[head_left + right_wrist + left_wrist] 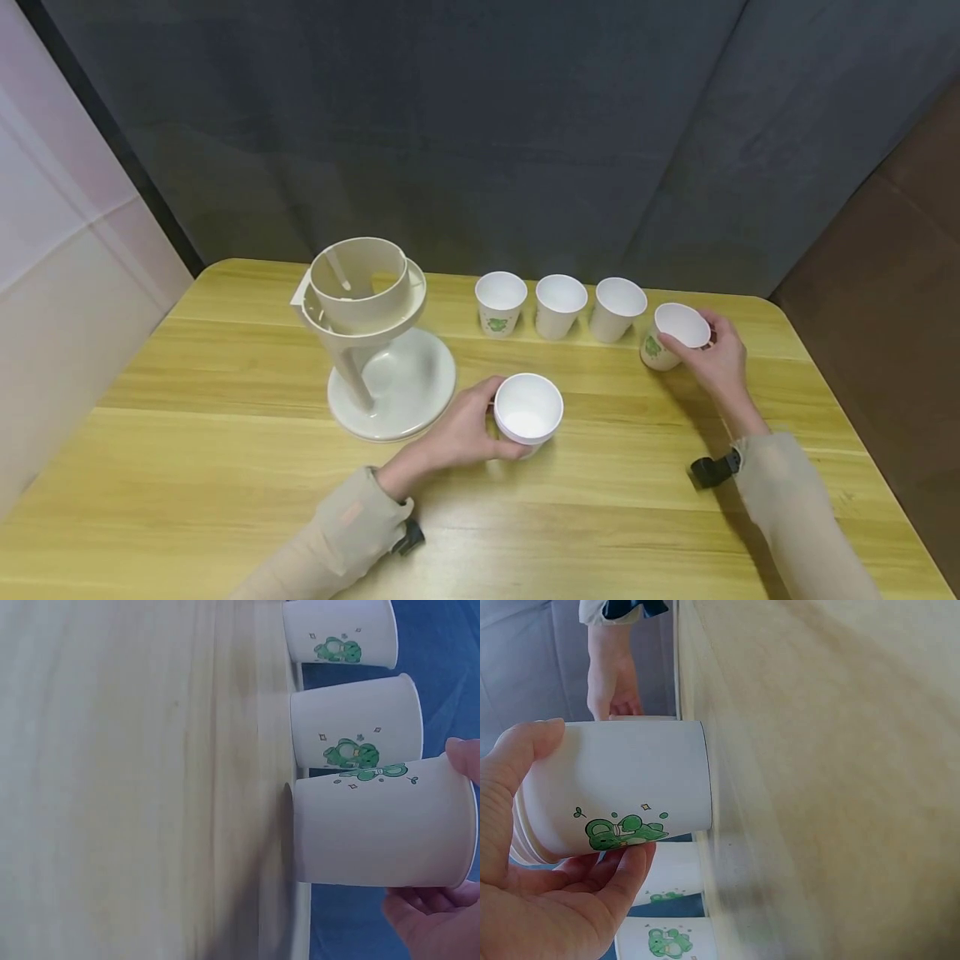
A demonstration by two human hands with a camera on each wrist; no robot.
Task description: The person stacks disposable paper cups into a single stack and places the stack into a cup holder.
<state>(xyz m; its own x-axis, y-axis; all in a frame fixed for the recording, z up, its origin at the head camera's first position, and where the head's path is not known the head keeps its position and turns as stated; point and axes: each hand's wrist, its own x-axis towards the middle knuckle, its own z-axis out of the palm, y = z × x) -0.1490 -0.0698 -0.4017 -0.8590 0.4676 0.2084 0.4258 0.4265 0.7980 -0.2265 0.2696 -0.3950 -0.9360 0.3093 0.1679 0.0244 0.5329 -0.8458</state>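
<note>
My left hand (467, 427) grips a small stack of white paper cups (528, 408) near the middle of the table, thumb on the near side and fingers behind. Layered rims and a green cartoon bear print show on the stack (622, 780) in the left wrist view. Over at the right, my right hand (722, 357) holds a single white paper cup (681, 327) by its upper part, thumb and fingers on opposite sides. This cup (382, 832) stands upright with its base at the tabletop, at the right end of a row of similar cups.
Three upright paper cups, with the middle one (561, 307) between two others, line the table's back edge. To the left stands a cream plastic stand with an open cylinder (360, 312) above a round base (416, 383). A dark curtain (450, 125) hangs behind the wooden table (187, 467).
</note>
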